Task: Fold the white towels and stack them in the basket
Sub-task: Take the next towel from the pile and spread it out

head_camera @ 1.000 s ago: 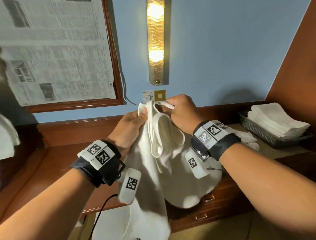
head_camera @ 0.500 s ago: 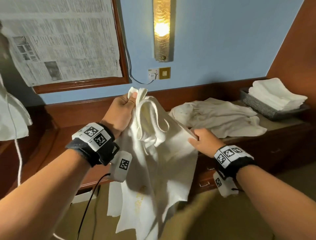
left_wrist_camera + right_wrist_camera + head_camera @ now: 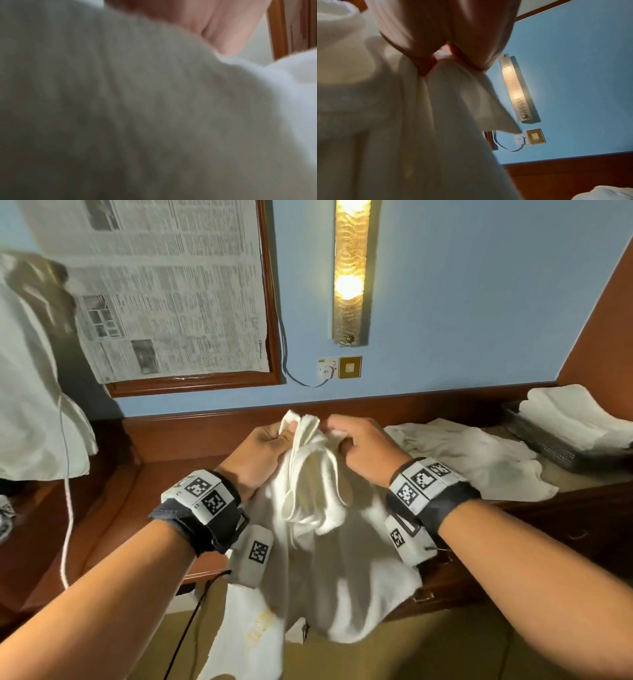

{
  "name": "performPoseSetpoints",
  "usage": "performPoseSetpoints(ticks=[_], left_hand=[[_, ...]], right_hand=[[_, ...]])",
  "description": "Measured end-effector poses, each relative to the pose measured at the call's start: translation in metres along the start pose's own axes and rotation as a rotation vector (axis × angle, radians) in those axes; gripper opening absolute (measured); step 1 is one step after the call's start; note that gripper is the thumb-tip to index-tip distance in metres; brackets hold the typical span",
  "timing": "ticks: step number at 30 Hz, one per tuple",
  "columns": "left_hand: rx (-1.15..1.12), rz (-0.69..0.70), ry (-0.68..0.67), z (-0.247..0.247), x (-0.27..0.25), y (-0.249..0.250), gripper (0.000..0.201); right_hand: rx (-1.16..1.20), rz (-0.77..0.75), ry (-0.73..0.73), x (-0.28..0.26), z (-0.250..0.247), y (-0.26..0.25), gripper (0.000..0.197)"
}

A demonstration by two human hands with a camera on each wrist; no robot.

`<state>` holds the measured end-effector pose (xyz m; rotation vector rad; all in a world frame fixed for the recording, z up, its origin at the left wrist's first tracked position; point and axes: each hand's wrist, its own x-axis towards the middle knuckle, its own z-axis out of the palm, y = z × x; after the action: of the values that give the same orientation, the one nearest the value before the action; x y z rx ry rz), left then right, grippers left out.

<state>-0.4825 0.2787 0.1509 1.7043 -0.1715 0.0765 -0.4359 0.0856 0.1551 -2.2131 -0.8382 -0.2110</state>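
**Holding one white towel up by its top edge, both hands together**

The left hand [image 3: 265,448] and the right hand [image 3: 363,448] are close to each other above the wooden counter [image 3: 164,484]. Each hand has its fingers curled round the bunched top edge of the white towel [image 3: 329,559], so both hands grip the same cloth. The towel hangs down from the hands in front of the counter, and its lower part falls below the counter's front edge. In the right wrist view the fingers [image 3: 423,40] pinch a gathered fold of the towel [image 3: 428,135]. In the left wrist view the towel [image 3: 137,115] fills nearly all the picture and it is blurred; only a small part of the left hand [image 3: 228,29] shows.

On the counter, to the right of the hands, lies a loose pile of unfolded towels [image 3: 479,453]. At the far right end of the counter stands the basket [image 3: 548,445], with folded towels [image 3: 575,416] stacked in it.

On the blue wall behind the counter are a lit wall lamp [image 3: 351,272], a socket plate [image 3: 339,368] and a frame covered with newspaper [image 3: 171,289].
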Motion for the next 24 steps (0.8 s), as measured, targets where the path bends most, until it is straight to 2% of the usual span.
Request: performPoseSetpoints(ticks=[2, 4, 7, 10, 13, 16, 18, 20, 22, 24], left_hand=[[-0.054, 0.016, 0.003, 0.010, 0.004, -0.001, 0.031], [-0.050, 0.050, 0.060, 0.015, 0.009, 0.002, 0.033], [0.004, 0.089, 0.158, 0.013, 0.024, 0.006, 0.037], [0.038, 0.105, 0.173, 0.017, 0.038, 0.008, 0.040], [0.038, 0.145, 0.206, 0.023, 0.049, 0.010, 0.034], [0.031, 0.174, 0.230, 0.029, 0.057, 0.012, 0.028], [0.045, 0.196, 0.200, 0.037, 0.059, 0.017, 0.026], [0.050, 0.200, 0.164, 0.043, 0.058, 0.024, 0.026], [0.064, 0.191, 0.121, 0.042, 0.055, 0.031, 0.027], [0.115, 0.213, 0.055, 0.030, 0.049, 0.040, 0.026]], right_hand=[[-0.005, -0.065, 0.101, 0.013, -0.009, -0.006, 0.029], [-0.028, -0.057, 0.153, 0.018, -0.020, 0.001, 0.021], [-0.047, -0.062, 0.078, 0.011, -0.033, 0.019, 0.011], [-0.069, -0.005, 0.001, 0.001, -0.046, 0.045, 0.037], [-0.156, 0.107, -0.069, -0.011, -0.065, 0.080, 0.037], [-0.160, 0.161, -0.075, -0.018, -0.084, 0.110, 0.040], [-0.176, 0.174, -0.053, -0.015, -0.093, 0.119, 0.039], [-0.243, 0.172, -0.012, -0.002, -0.099, 0.122, 0.027], [-0.252, 0.135, 0.112, 0.014, -0.106, 0.116, 0.020], [-0.128, 0.070, 0.269, 0.030, -0.115, 0.096, 0.026]])
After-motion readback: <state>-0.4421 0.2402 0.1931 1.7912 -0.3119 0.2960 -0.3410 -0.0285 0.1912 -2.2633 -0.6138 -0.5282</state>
